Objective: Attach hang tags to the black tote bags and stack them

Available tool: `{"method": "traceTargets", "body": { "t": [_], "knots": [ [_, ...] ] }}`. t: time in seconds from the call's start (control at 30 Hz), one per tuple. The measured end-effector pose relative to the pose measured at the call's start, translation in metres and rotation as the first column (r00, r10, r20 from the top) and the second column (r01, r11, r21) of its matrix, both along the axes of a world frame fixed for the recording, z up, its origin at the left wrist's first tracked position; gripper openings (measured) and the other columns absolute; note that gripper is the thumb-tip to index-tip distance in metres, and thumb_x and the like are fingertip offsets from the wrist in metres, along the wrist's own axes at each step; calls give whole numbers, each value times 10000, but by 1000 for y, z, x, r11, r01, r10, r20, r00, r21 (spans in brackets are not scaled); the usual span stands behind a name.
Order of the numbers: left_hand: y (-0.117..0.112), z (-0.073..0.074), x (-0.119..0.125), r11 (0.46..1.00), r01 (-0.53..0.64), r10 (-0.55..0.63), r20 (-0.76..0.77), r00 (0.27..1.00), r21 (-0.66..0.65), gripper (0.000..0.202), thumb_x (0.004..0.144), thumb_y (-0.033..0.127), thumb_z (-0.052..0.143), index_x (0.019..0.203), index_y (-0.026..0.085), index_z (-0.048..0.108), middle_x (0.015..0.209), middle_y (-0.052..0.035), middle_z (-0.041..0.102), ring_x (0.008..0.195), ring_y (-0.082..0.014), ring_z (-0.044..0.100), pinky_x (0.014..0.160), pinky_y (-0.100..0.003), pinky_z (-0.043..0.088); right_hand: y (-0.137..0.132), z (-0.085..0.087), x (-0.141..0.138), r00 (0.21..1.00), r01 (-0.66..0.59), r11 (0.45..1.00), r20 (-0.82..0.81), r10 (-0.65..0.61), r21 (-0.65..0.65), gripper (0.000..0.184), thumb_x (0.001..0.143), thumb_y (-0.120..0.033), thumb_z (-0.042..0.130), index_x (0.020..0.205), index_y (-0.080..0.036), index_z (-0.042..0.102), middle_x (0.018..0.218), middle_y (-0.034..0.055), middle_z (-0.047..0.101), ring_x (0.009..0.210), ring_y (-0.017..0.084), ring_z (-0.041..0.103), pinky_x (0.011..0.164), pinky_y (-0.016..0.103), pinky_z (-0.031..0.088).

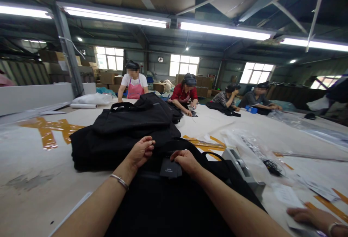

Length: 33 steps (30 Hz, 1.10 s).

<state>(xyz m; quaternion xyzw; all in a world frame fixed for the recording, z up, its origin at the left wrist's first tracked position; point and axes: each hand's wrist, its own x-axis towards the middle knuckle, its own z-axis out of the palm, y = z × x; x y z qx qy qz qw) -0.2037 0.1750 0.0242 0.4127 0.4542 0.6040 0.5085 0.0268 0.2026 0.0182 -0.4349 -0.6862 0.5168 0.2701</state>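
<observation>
The wearer's left hand point(143, 152) and right hand point(186, 160) make two; one co-worker's hand point(311, 218) lies lower right. Small black card tags point(168, 169) overlap too closely to count. Also: four people point(178, 93) in dark headgear point(190, 80), two pink cloth aprons point(135, 90), one bright-blue box point(251, 110), four white tube lights point(116, 17).

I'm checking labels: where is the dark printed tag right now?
The dark tag is just below centre in the head view, held by the right hand against black fabric.

Amber tape point(49, 141), small blue box point(251, 110)
</observation>
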Motion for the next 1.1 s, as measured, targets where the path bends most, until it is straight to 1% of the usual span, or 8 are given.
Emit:
{"method": "traceTargets", "body": {
  "t": [0.1, 0.2, 0.4, 0.53, 0.63, 0.77, 0.9, 1.1],
  "knots": [
    [1, 1, -2, 994, 107, -104, -154, 983, 11, 329, 678, 333, 603, 956, 215, 474, 773, 45, 490, 494, -46, 343, 456, -177, 197, 16, 4, 8, 998, -34, 998, 58, 31, 62, 265, 579, -150, 473, 673, -182, 719, 515, -34, 529, 505, 111, 399, 518, 240, 302],
    [2, 4, -7, 975, 224, -205, -404, 892, -2, 245, 700, 336, 586, 894, 189, 555, 661, 63, 446, 501, -72, 349, 483, -208, 251, 32, 12, 15, 992, -77, 993, 111, 67, 92, 230, 589, -137, 498, 627, -180, 721, 546, -20, 573, 570, 129, 457, 582, 250, 351],
    [2, 12, -29, 948, 316, -133, -867, 480, 30, 91, 708, 236, 643, 793, 213, 666, 787, 1, 598, 748, -166, 512, 722, -295, 375, 62, 25, 18, 968, -189, 980, 179, 176, 60, 155, 608, -133, 584, 577, -192, 724, 660, 2, 662, 725, 164, 578, 729, 261, 436],
    [2, 12, -35, 950, 311, -59, -973, 221, 13, 80, 794, 238, 595, 800, 237, 675, 874, -28, 637, 817, -207, 556, 753, -326, 355, 71, 26, 16, 947, -247, 968, 201, 252, -46, 109, 546, -85, 635, 495, -172, 677, 575, -5, 610, 645, 148, 545, 651, 255, 432],
    [1, 8, -30, 964, 267, -29, -993, 113, 3, 106, 836, 244, 557, 854, 251, 661, 922, -34, 663, 838, -223, 592, 738, -324, 363, 64, 26, 14, 936, -287, 938, 151, 318, -197, 79, 547, -108, 616, 532, -157, 677, 555, -13, 589, 553, 119, 515, 528, 230, 391],
    [-3, 0, -20, 985, 174, -2, -997, 74, 11, 133, 838, 241, 550, 953, 263, 613, 899, -23, 674, 807, -216, 611, 698, -305, 366, 39, 18, 1, 946, -293, 875, 13, 322, -386, 127, 583, -169, 561, 650, -153, 668, 531, -28, 551, 449, 101, 473, 439, 216, 358],
    [-3, -11, -16, 997, 76, 4, -995, 99, 11, 106, 845, 274, 547, 922, 244, 613, 891, -41, 674, 822, -223, 614, 697, -307, 366, 13, 4, -24, 971, -240, 857, -124, 205, -456, 227, 632, -156, 544, 826, -165, 661, 509, -55, 515, 389, 82, 410, 414, 198, 312],
    [6, -13, -24, 995, 18, -101, -951, 291, -100, 147, 789, 303, 542, 809, 203, 648, 796, -28, 664, 762, -195, 597, 657, -276, 390, -1, -5, -48, 960, -65, 887, -270, -69, -457, 261, 712, -111, 509, 933, -174, 634, 575, -65, 533, 414, 71, 429, 440, 201, 326]
  ]
}}
